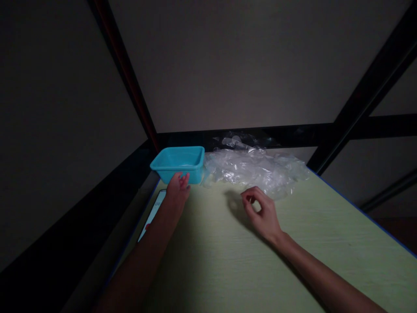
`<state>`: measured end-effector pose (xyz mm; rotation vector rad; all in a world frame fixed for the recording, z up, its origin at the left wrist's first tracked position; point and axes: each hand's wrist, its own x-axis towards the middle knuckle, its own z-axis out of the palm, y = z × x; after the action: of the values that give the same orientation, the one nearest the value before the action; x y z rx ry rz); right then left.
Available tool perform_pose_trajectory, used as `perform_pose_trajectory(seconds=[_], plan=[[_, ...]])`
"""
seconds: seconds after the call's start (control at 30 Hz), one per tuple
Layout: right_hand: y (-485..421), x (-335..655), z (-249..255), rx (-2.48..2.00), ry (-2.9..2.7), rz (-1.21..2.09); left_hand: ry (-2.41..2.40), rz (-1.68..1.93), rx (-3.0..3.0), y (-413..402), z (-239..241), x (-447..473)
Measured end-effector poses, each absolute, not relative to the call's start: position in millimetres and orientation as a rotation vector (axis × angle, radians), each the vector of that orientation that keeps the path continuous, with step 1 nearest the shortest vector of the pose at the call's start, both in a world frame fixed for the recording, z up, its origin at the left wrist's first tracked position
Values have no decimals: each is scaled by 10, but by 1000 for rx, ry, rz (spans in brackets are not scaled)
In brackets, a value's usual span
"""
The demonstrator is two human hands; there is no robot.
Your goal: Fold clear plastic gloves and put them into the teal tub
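My left hand [180,188] reaches to the front wall of a turquoise plastic tub [192,175] at the table's far left corner. Its fingers are apart with nothing visible in them; whether they touch the tub I cannot tell. Over the middle of the table, my right hand [260,213] is closed in a pinch, thumb and fingertips meeting in a ring. Whatever lies between those tips is too small or hidden to make out. Just beyond that hand spreads a crumpled heap of clear plastic bags [250,167].
A phone [156,209] with a lit screen lies along the left edge, partly behind my left forearm. The pale wooden table [221,261] has blue edging. Behind it stands a grey wall panel [234,65] with dark frame bars.
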<state>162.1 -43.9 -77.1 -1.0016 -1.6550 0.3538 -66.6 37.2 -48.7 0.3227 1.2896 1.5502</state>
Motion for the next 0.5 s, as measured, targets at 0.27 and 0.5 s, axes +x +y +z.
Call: perform_pose_trajectory(seconds=[0.27, 0.5], plan=[[-17, 2298, -872, -1369, -1176, 180, 1106, 1338, 310, -159, -793, -255], [92, 2347, -1044, -1419, -1263, 266, 886, 1094, 384, -379, -866, -90]])
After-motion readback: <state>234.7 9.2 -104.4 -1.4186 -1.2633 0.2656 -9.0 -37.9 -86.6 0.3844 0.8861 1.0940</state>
